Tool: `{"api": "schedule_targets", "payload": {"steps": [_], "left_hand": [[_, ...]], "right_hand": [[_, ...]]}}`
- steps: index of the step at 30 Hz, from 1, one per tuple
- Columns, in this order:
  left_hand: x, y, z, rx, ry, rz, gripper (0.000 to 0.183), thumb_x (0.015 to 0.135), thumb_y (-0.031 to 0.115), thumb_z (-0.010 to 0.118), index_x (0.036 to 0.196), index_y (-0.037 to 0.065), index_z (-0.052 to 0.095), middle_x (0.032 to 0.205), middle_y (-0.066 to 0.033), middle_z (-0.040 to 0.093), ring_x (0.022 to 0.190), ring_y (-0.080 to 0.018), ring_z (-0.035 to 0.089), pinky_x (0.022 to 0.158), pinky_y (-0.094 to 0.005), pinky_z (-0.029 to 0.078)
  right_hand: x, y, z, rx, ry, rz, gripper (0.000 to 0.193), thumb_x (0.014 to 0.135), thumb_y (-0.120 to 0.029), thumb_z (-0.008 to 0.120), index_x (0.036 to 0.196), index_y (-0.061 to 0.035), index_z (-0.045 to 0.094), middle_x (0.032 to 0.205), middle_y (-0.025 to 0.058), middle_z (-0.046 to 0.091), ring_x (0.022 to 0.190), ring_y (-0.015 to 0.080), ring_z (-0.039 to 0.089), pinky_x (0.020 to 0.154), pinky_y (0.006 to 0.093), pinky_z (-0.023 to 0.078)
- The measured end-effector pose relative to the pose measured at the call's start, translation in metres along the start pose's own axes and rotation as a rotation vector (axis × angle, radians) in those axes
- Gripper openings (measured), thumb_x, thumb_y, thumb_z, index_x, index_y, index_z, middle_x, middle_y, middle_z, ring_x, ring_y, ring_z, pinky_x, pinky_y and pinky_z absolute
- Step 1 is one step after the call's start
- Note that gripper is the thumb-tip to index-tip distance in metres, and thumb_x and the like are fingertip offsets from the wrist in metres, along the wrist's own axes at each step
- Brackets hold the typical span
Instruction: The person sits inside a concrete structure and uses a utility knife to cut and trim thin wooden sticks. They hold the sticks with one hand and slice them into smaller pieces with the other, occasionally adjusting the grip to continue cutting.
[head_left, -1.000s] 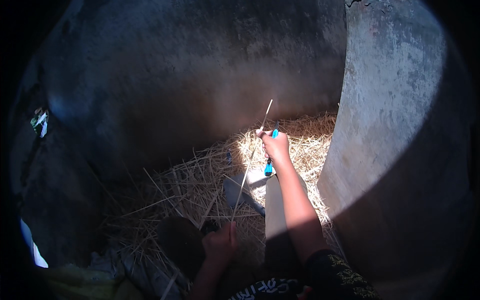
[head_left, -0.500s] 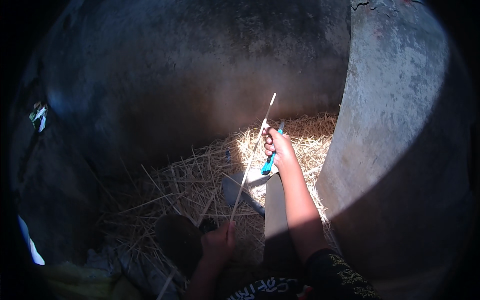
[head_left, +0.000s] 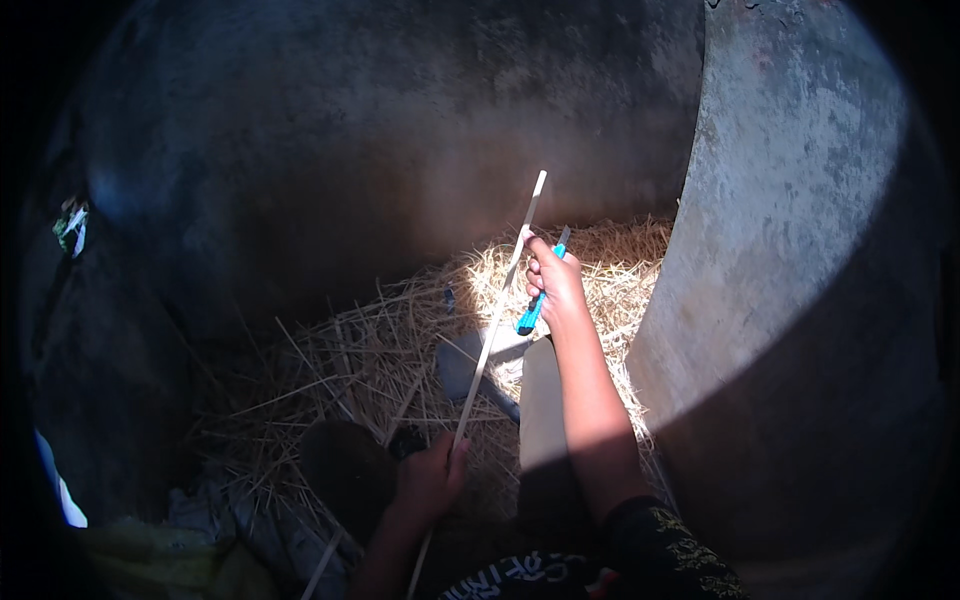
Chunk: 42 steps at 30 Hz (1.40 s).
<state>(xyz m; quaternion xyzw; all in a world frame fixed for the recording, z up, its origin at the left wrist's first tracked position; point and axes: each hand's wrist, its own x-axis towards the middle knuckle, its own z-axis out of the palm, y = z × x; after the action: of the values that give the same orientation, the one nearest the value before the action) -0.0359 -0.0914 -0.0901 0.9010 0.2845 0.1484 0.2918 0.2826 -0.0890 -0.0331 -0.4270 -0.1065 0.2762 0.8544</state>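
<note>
The strip (head_left: 489, 340) slants left of the knife (head_left: 531, 317), above straw (head_left: 355, 350)

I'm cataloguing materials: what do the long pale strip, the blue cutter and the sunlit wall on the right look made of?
Strip: probably bamboo or wood, matte, given its pale straw colour.
Cutter handle: likely plastic, evenly bright blue, finish unclear; greyish blade, presumably metal.
Wall: maybe concrete or plaster, dull grey with patchy mottling.

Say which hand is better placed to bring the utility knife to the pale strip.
The right hand, most likely: it grips the blue utility knife, blade pointing away from the body, close beside the pale strip. The left hand grips that strip lower down, with no knife visible there.
</note>
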Motion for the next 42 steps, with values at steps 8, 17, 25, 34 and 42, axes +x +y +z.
{"api": "schedule_targets", "payload": {"steps": [8,17,25,34,42], "left_hand": [[0.01,-0.01,-0.001,-0.63,-0.299,-0.255,0.026,0.098,0.019,0.06,0.119,0.005,0.054,0.077,-0.0028,0.059,0.067,-0.0113,0.059,0.064,-0.0291,0.05],[0.114,0.004,-0.008,-0.978,-0.386,-0.103,0.02,0.103,0.024,0.052,0.11,0.006,0.052,0.076,-0.0017,0.058,0.062,-0.0095,0.056,0.058,-0.026,0.048],[0.136,-0.008,-0.006,-1.175,-0.256,-0.169,0.02,0.104,0.024,0.048,0.095,0.008,0.054,0.07,0.0009,0.054,0.051,-0.0048,0.045,0.047,-0.0236,0.036],[0.13,-0.004,0.017,-0.349,0.321,0.02,0.028,0.102,0.024,0.048,0.087,0.004,0.059,0.063,-0.0069,0.052,0.057,-0.0149,0.051,0.058,-0.0338,0.041],[0.126,0.023,0.009,-0.128,0.274,-0.141,0.025,0.102,0.023,0.047,0.1,0.0,0.056,0.078,-0.0267,0.063,0.079,-0.0488,0.062,0.067,-0.0534,0.047]], "right_hand": [[0.005,-0.003,-0.012,-0.105,-0.136,0.092,0.013,0.086,-0.011,0.067,0.078,-0.0061,0.057,0.057,-0.0038,0.047,0.039,0.003,0.036,0.035,0.0219,0.027],[-0.007,-0.005,0.0,-0.268,-0.401,0.198,0.016,0.086,-0.012,0.065,0.075,-0.011,0.054,0.055,-0.0073,0.043,0.04,0.0024,0.035,0.034,0.0211,0.027],[-0.013,0.015,0.017,-1.393,-0.049,-0.402,0.021,0.079,-0.023,0.069,0.071,-0.0046,0.062,0.063,0.0119,0.062,0.059,0.0251,0.062,0.059,0.0385,0.05],[-0.007,0.066,0.029,-1.836,-0.089,-0.695,0.013,0.079,-0.016,0.062,0.081,-0.0081,0.071,0.075,0.0197,0.07,0.073,0.0353,0.071,0.068,0.0439,0.057],[0.028,0.068,0.032,-1.979,-0.176,-0.935,0.016,0.08,-0.013,0.056,0.075,-0.0052,0.07,0.075,0.0197,0.07,0.072,0.0368,0.071,0.063,0.0445,0.057]]}}
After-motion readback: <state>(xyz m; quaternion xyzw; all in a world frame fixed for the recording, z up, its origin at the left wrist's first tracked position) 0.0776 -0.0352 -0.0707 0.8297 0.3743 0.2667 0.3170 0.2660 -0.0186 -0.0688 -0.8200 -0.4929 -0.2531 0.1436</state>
